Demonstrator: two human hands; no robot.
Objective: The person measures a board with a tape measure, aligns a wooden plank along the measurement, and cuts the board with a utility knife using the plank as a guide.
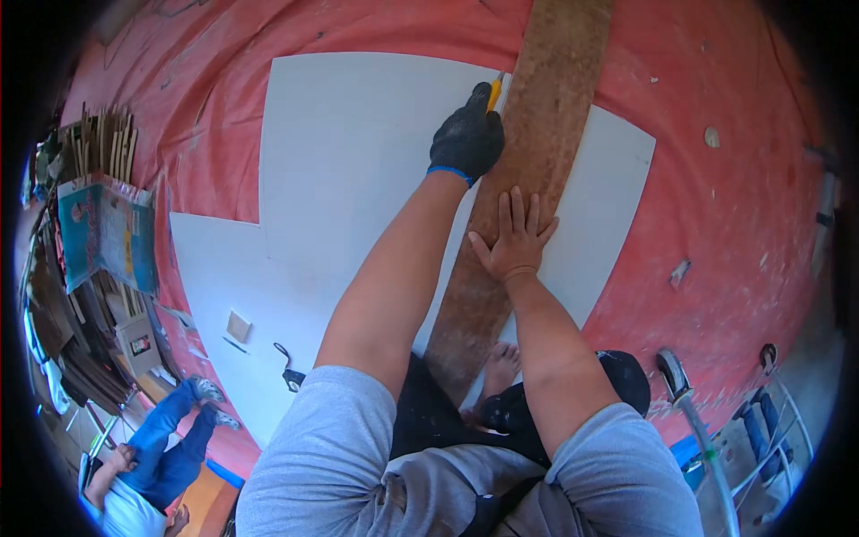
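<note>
My left hand [469,139], in a dark glove with a blue cuff, is closed around a yellow utility knife [494,95]. The knife's tip is near the far edge of a large white sheet [358,143], right beside a long brown wooden board [546,116]. That board lies slantwise across the sheet. Bare and palm down, my right hand [514,234] presses on the board with its fingers spread. One bare foot [501,369] is on or against the board's near part; exactly how it rests, I cannot tell.
Red tarp [725,197] covers the floor. A small square piece [239,327], a thin pencil-like stick [235,345] and a dark strapped item [291,371] lie on the sheet. Wood strips [107,148] stand at left. Another person [157,461] sits lower left. A metal frame [702,438] stands lower right.
</note>
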